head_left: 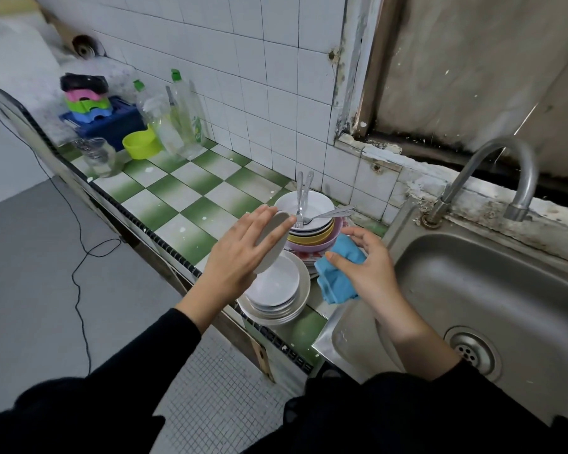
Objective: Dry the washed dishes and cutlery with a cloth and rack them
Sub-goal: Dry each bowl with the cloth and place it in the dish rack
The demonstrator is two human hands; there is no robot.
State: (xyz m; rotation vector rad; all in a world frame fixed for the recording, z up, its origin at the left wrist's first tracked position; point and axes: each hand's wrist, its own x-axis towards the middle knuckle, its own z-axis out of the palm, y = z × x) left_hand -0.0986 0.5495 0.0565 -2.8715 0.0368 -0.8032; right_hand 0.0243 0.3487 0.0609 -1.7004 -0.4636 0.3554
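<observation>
Left hand [243,247]: it is lying with fingers straight and together across the back of a small white plate [274,239], which it is holding tilted on edge. The thumb is hidden behind the plate, so a pinch cannot be confirmed. The plate's lower rim is sitting close over a stack of white plates [276,299] directly beneath this hand; contact cannot be determined.

Right hand [369,268]: it is gripping a blue cloth [336,280], thumb pressing on top and fingers curling round the far side. The cloth is hanging just beside the plate stack, apart from the tilted plate.

Just beyond both hands, a pile of bowls [312,232] is standing on the green-and-white checked worktop [184,194], pink and yellow ones under white. Forks and spoons [304,204] are leaning in the top bowl.

To the outside of the right hand, a steel sink [473,290] is adjoining the worktop, with a curved tap [502,172] rising behind it.

Well beyond the left hand, against the tiled wall, detergent bottles [184,116], a lime-green bowl [141,144], a glass jar [99,157] and a blue basket [112,124] carrying coloured plastic pieces are standing.
</observation>
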